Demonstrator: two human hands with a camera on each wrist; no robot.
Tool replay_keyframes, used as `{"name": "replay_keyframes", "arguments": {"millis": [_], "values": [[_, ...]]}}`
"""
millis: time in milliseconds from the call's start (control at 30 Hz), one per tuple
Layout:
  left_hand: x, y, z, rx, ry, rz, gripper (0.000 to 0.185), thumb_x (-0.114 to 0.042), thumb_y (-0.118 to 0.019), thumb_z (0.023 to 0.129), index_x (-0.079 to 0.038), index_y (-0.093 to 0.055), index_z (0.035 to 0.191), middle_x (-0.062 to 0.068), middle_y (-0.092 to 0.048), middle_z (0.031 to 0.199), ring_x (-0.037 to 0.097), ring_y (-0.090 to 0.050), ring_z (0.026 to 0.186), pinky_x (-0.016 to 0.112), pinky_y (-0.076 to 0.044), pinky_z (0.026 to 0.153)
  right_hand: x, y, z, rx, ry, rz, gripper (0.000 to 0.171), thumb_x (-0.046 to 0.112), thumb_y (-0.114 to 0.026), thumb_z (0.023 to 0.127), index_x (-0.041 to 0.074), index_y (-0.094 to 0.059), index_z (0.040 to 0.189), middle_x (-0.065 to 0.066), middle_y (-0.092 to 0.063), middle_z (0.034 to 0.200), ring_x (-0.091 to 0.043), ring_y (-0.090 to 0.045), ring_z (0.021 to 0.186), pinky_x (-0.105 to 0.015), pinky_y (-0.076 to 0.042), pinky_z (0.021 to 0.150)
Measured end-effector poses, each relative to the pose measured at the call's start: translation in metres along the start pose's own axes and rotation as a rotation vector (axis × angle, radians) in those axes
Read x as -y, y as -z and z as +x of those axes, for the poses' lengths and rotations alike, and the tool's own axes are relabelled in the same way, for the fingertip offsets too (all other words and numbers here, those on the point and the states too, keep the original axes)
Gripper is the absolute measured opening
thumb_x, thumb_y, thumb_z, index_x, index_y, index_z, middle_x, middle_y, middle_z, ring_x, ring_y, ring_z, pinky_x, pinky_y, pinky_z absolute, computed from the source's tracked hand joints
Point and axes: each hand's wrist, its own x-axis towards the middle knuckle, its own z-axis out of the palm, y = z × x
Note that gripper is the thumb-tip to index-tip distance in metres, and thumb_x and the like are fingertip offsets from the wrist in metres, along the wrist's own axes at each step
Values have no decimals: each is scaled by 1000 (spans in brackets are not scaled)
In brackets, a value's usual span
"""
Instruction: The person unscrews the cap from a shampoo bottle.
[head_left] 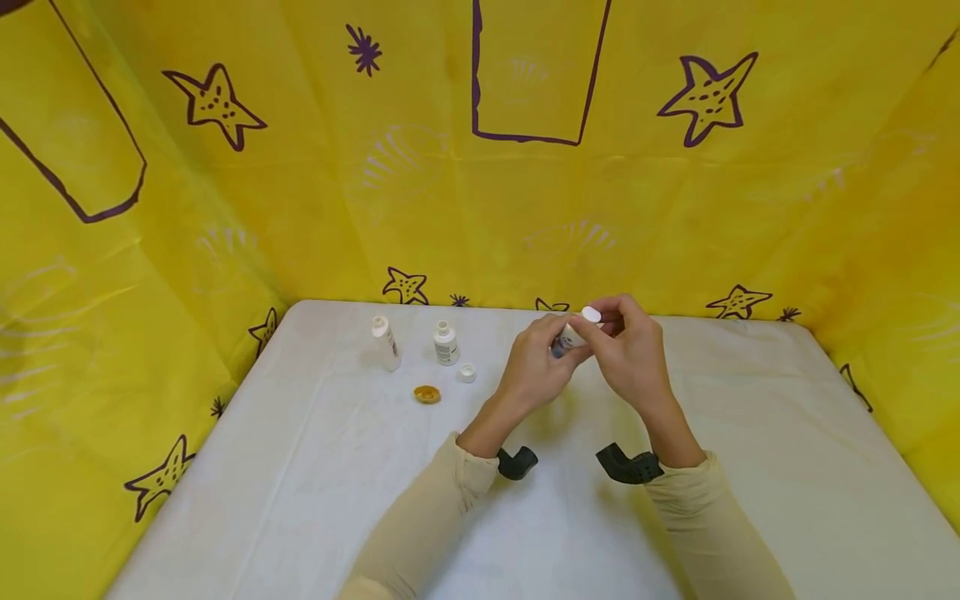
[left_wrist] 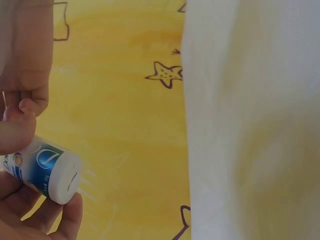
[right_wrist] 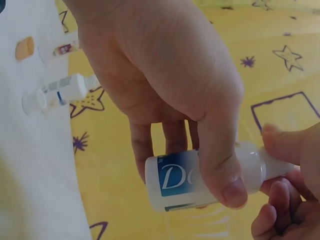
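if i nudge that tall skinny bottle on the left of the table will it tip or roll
Probably tips: the tall bottle stands upright on a narrow base. Once down, its round body would likely roll on the smooth table. It looks like small plastic, so likely light and not fragile.

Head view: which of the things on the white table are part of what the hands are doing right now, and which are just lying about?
In hand:
small white bottle with blue label, held in the left hand
white cap, pinched by the right hand

Lying about:
two upright white bottles without caps
loose small white cap
gold round cap
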Motion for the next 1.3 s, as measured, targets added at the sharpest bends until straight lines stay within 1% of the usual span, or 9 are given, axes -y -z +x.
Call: {"name": "replay_keyframes", "arguments": {"millis": [200, 367, 567, 733, 833, 1033, 1300], "values": [[1, 8, -7, -35, -46, 0, 41, -28, -79, 90, -13, -70, 127, 5, -72, 118, 20, -65, 105, 32, -56, 87, 4, -3, -4, -28, 66, 47, 27, 12, -84, 85, -3, -68, 102, -16, -68, 83, -9, -52, 72, -10, -42, 64], [1, 12, -8, -42, -73, -5, 39, -27, -80, 89, -13, -70, 124, 4, -73, 118, 19, -65, 104, 31, -56, 86, 6, -2, -5, -36, 103, 72, 25, 10, -83, 84, -3, -69, 100, -14, -68, 82, -7, -51, 71, -11, -42, 64], [-3, 14, -10, -44, -100, -10, 39, -27, -81, 89, -13, -70, 124, 3, -73, 119, 18, -64, 104, 33, -57, 89, 8, 2, -6, -32, 120, 111, 24, 6, -83, 83, -4, -68, 99, -15, -69, 84, -5, -52, 71, -10, -43, 64], [-4, 16, -11, -37, -107, 4, 39, -29, -82, 88, -14, -71, 122, 1, -73, 120, 17, -66, 106, 30, -57, 91, 7, 4, -7, -11, 131, 122, 25, 4, -84, 82, -5, -68, 99, -15, -69, 85, -4, -52, 71, -10, -43, 64], [-3, 17, -11, -33, -118, 10, 39, -30, -82, 87, -14, -71, 121, 1, -74, 118, 16, -66, 105, 28, -56, 90, 8, 6, -7, 3, 135, 123, 25, 2, -83, 82, -5, -67, 99, -15, -69, 85, -4, -53, 71, -10, -43, 64], [-2, 19, -11, -8, -127, -1, 38, -29, -83, 86, -13, -71, 119, 1, -75, 114, 14, -67, 100, 26, -55, 87, 7, 6, -8, 18, 131, 139, 25, 0, -83, 81, -6, -67, 99, -14, -68, 85, -5, -52, 71, -10, -44, 64], [1, 22, -11, 66, -85, -79, 38, -25, -82, 87, -12, -72, 121, 3, -75, 112, 14, -67, 95, 21, -55, 83, -1, 0, -7, 29, 149, 166, 24, -5, -81, 81, -8, -65, 99, -15, -68, 85, -3, -52, 71, -9, -44, 66]]}}
